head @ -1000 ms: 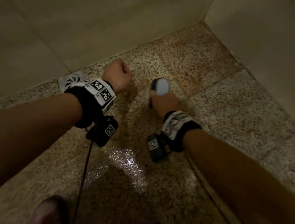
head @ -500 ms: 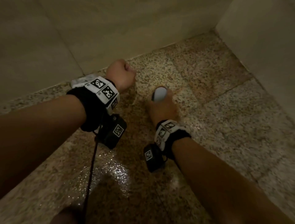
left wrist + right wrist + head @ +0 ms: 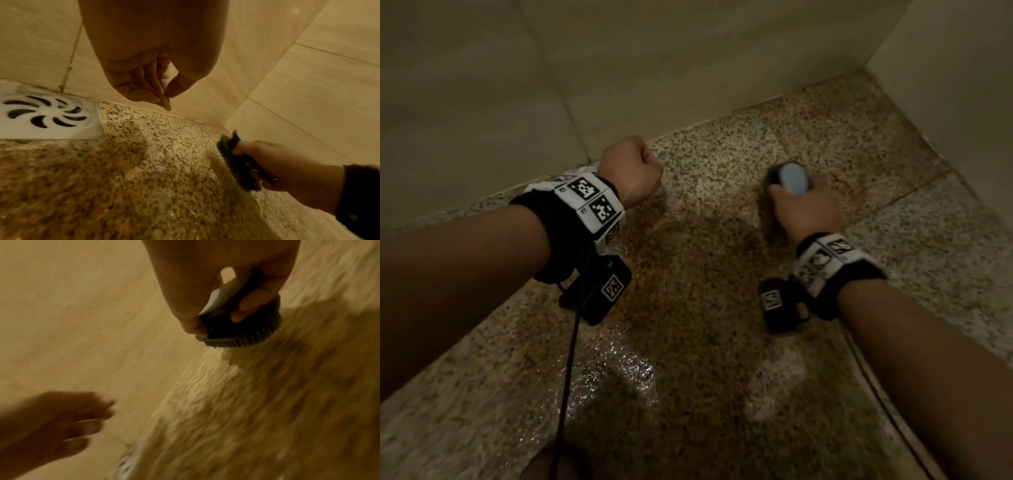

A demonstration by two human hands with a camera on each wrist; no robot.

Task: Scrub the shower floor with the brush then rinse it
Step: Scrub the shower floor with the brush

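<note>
My right hand grips a scrub brush with a pale rounded top and dark bristles. The brush is pressed bristles-down on the speckled granite shower floor, near the back wall. In the right wrist view my fingers curl round the brush; that picture is motion-blurred. My left hand hovers above the floor to the left and holds nothing. From the left wrist, its fingers hang loosely curled, thumb close to the fingertips.
A white floor drain with curved slots sits against the back wall, under my left wrist. Beige tiled walls close the back and right. A wet patch shines on the near floor. A black cable hangs from my left wrist.
My right hand has slid the brush to the right across the floor, away from my left hand. The left hand has stayed hovering by the back wall.
</note>
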